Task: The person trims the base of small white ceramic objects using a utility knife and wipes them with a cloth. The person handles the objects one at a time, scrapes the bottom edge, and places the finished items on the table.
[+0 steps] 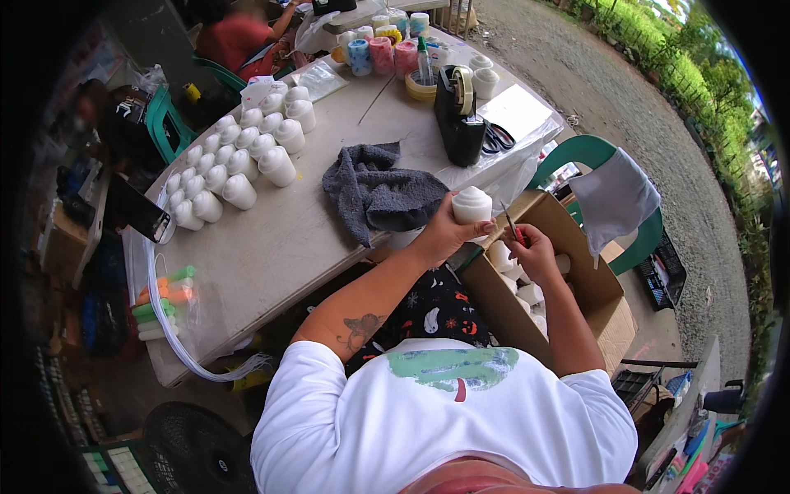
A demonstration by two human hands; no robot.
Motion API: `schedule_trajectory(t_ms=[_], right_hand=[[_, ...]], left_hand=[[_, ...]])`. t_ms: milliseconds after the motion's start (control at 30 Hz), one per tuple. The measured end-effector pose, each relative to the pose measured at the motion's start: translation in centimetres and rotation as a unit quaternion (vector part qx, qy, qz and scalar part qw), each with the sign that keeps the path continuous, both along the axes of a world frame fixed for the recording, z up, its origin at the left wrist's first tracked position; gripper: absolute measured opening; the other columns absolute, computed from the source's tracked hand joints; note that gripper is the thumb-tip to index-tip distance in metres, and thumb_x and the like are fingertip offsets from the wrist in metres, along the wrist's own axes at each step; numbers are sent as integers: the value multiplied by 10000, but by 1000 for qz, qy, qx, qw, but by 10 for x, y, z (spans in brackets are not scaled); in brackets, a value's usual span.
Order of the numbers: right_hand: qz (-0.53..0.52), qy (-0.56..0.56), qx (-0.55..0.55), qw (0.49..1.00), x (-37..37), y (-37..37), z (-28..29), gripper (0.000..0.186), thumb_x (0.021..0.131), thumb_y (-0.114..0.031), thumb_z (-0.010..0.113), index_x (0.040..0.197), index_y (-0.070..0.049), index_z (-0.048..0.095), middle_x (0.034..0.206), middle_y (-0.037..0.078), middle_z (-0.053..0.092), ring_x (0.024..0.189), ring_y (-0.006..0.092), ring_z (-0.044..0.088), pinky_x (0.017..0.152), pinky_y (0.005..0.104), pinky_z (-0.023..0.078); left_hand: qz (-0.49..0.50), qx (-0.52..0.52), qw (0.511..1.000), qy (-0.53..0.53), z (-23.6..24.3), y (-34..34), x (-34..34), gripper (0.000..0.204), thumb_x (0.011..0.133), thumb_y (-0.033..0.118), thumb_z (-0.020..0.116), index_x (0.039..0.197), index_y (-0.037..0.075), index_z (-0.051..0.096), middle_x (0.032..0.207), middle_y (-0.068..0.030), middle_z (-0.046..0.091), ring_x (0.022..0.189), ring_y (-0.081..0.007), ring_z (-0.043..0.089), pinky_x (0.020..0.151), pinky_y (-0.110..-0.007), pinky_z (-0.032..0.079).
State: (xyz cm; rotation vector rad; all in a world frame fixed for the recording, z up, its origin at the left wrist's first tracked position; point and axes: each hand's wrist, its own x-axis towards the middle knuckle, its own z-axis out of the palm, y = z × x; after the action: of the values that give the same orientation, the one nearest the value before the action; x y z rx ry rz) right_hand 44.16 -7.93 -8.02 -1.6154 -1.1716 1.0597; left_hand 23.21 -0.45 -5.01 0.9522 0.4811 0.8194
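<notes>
My left hand (443, 233) is wrapped round a white pillar candle (472, 204) with a swirled top, held upright past the table's near right edge. Close beside it, my right hand (536, 249) grips a small red-handled cutting tool (509, 219), its thin dark blade pointing up near the candle. Whether that tool is a knife or scissors is too small to tell. Below my hands stands an open cardboard box (607, 303) with several white candles (532, 294) inside. Rows of similar white candles (278, 166) stand on the table (271, 255) to the left.
A dark grey cloth (370, 188) lies crumpled on the table. Behind it are a black tape dispenser (459, 123), dark-handled scissors (497, 137) and coloured candles (381, 56). White strands (169, 321) hang over the left edge. A green chair (650, 239) stands right; another person (239, 41) sits beyond.
</notes>
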Motion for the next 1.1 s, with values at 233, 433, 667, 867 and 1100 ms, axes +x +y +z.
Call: schedule_trajectory(t_ms=[233, 433, 667, 867, 1100], right_hand=[[4, 94, 24, 995, 3, 8, -15, 305, 950, -163, 572, 1237, -62, 554, 759, -14, 563, 599, 64, 525, 529, 218, 439], [-4, 147, -24, 989, 28, -11, -14, 433, 951, -202, 587, 1353, -79, 482, 843, -10, 583, 606, 51, 506, 523, 216, 435], [-11, 13, 20, 1000, 31, -6, -23, 404, 922, -154, 627, 1299, -46, 533, 778, -14, 587, 555, 44, 476, 500, 215, 413], [-4, 24, 24, 999, 37, 14, -28, 274, 920, -106, 604, 1181, -24, 592, 789, 14, 610, 669, 86, 524, 629, 245, 444], [106, -53, 0, 993, 22, 27, -49, 321, 954, -99, 552, 1270, -46, 537, 1031, 47, 618, 810, 110, 572, 688, 264, 503]], left_hand=[[56, 54, 994, 70, -17, 14, 27, 553, 774, -5, 742, 1222, 47, 423, 1093, -55, 584, 1027, -149, 584, 910, -303, 491], [129, 164, 965, 161, -60, 27, 40, 626, 697, 111, 817, 1193, 39, 442, 1056, -56, 587, 963, -140, 582, 863, -306, 486], [105, 241, 930, 256, -57, 36, 46, 545, 733, 141, 809, 1154, 36, 480, 1024, -46, 612, 934, -126, 590, 849, -298, 492], [3, 144, 946, 290, -40, 23, 21, 604, 733, 161, 812, 1217, 37, 471, 1049, -49, 611, 975, -139, 583, 866, -304, 481], [-59, 28, 969, 239, -53, 10, 15, 620, 717, 158, 820, 1208, 29, 464, 1071, -69, 601, 991, -156, 585, 867, -305, 477]])
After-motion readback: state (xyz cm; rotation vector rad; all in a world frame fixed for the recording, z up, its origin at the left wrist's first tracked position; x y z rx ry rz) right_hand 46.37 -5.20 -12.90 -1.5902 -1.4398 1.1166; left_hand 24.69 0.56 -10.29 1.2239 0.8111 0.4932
